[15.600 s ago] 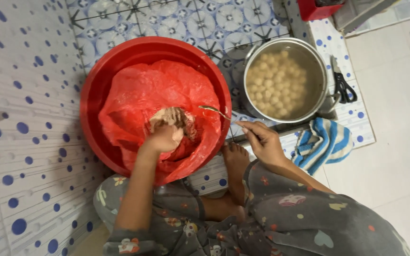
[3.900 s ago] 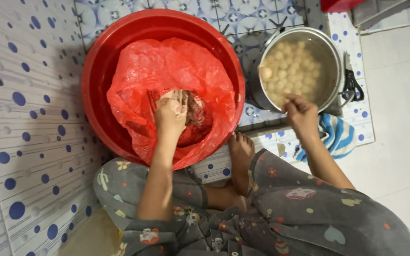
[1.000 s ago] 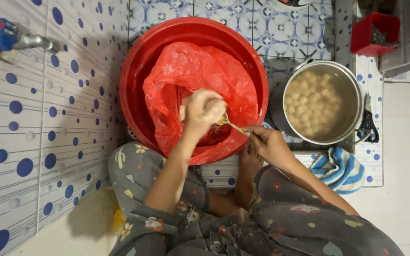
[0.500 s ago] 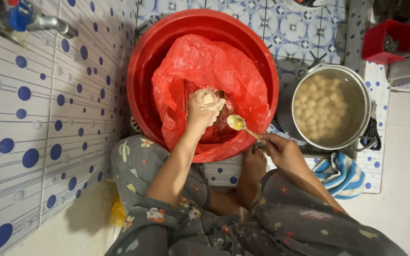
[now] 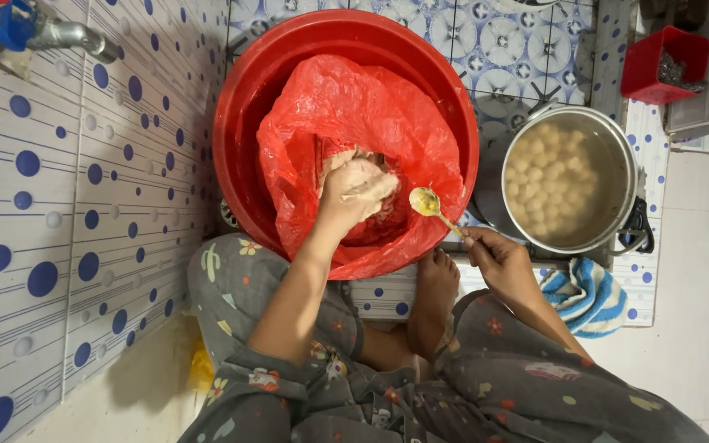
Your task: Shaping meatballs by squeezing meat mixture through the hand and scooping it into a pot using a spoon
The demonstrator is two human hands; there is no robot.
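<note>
My left hand is inside the red plastic bag that lines the red basin. The fingers are curled around a lump of pale paste, and the hand is coated with the same material. More paste lies beneath it in the hollow of the bag, partly hidden by the hand and the folds of plastic.

My right hand grips the handle of a metal spoon. The handle runs up and to the left from my fingers, over the near rim of the basin. The spoon bowl sits just beside the left hand, near the paste lump; it carries a small portion of paste. I cannot tell whether the spoon bowl touches the left hand.

The basin rests on the patterned tile floor, against the wall with blue dots. To the right of the basin, close beside it, stands a steel pot filled with cloudy liquid and many round pale balls. A blue and white striped cloth lies on the floor below the pot, near my right forearm. A small red container stands at the upper right, well apart from the basin. A tap projects from the wall at the upper left.

My bare foot rests on the floor between the basin and my lap.
</note>
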